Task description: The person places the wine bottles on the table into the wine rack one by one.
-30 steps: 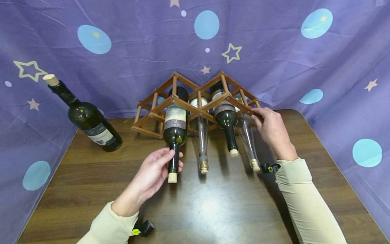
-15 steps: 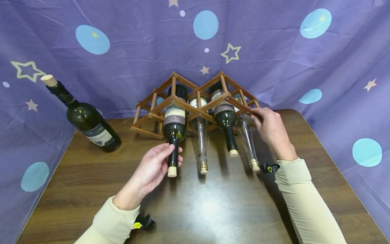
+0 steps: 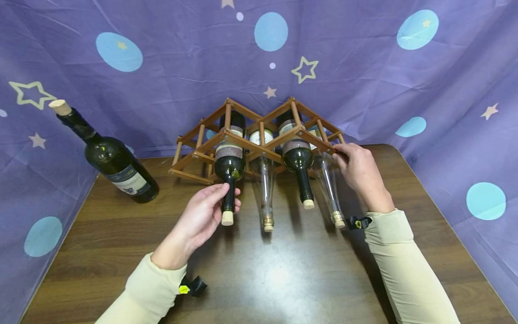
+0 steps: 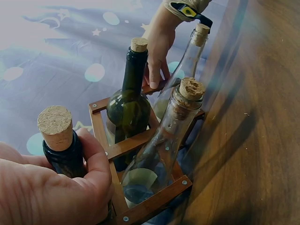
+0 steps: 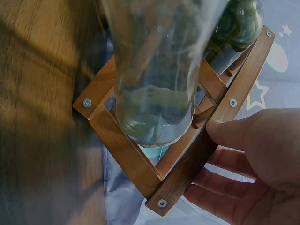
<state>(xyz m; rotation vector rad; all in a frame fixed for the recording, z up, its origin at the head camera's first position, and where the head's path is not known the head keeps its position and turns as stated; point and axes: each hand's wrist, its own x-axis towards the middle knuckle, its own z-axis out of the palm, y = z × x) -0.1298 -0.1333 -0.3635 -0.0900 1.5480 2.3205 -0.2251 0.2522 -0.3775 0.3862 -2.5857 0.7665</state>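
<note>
My left hand (image 3: 205, 217) grips the neck of a dark green corked wine bottle (image 3: 229, 164), whose body lies in the left upper slot of a wooden wine rack (image 3: 265, 150). In the left wrist view its cork (image 4: 55, 123) stands out above my thumb and fingers. My right hand (image 3: 358, 168) holds the right end of the rack, thumb and fingers on either side of a slat (image 5: 206, 145). Between the hands, a second green bottle (image 3: 298, 163) and two clear corked bottles, one in the middle (image 3: 266, 184) and one at the right (image 3: 328, 186), lie in the rack, necks forward.
Another dark green corked bottle (image 3: 119, 164) stands upright on the wooden table (image 3: 307, 270), left of the rack. A purple curtain (image 3: 194, 58) with stars and dots hangs right behind the rack. The rack's leftmost slot (image 3: 190, 168) holds no bottle.
My left hand has moved away from me, pushing the green bottle deeper into the rack, so less of its label shows in front. The right hand has kept its hold on the rack.
</note>
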